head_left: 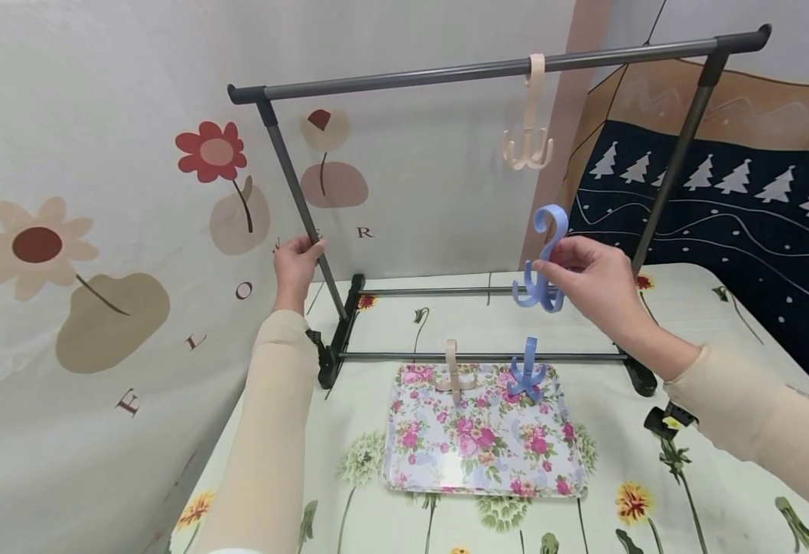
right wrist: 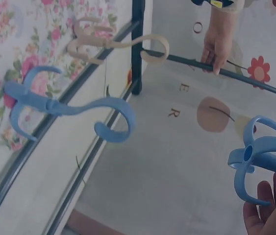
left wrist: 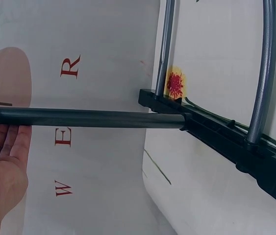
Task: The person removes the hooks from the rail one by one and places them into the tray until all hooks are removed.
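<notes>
The left hand (head_left: 295, 269) grips the rack (head_left: 287, 165); below its top bar (head_left: 411, 78), right hand (head_left: 601, 285) pinches one blue hook (head_left: 541, 289), which may drop if loosened

Behind the left hand (head_left: 296, 271) hangs a pale grey-white sheet (head_left: 432, 177), printed to that hand's left with a big beige, brown-centred flower (head_left: 38, 245) and a red, pink-centred flower (head_left: 211, 151). Beyond the right hand (head_left: 594, 285), rightward, is navy fabric (head_left: 744, 231) with white fir trees; below both hands spreads a white, flower-printed cloth (head_left: 370, 531).
</notes>
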A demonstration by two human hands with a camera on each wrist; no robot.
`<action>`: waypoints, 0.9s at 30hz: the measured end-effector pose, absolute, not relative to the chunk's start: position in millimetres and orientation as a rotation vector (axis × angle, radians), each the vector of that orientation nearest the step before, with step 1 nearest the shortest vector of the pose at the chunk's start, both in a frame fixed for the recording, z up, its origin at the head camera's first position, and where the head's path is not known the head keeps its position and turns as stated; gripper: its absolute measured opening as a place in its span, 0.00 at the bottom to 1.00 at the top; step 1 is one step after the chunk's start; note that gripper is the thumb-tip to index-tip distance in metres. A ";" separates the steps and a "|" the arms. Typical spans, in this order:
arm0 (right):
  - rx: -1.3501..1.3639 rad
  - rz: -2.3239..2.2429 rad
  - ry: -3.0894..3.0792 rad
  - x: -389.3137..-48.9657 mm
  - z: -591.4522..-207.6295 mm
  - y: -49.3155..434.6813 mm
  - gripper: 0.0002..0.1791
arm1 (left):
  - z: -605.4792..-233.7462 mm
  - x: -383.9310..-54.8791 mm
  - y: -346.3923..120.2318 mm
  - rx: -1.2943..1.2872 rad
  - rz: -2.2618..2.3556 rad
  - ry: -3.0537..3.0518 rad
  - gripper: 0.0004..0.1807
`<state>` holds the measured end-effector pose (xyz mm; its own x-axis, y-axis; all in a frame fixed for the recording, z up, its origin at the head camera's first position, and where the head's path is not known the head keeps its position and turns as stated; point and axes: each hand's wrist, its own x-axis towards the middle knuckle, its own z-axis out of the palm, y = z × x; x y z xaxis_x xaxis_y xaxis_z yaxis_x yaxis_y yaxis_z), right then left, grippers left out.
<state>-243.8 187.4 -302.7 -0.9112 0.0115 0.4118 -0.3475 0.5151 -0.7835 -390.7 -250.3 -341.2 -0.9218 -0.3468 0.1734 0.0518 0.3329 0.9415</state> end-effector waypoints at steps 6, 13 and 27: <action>0.345 1.382 -2.397 -239.0 -314.8 180.7 0.15 | -342.0 -391.3 -251.0 0.266 -1.610 -2.267 0.17; 0.377 1.437 -2.409 -234.6 -327.4 176.6 0.13 | -341.9 -391.9 -251.2 0.263 -1.596 -2.280 0.17; 0.506 1.563 -2.441 -219.4 -357.9 160.7 0.06 | -341.7 -391.8 -250.9 0.265 -1.602 -2.277 0.19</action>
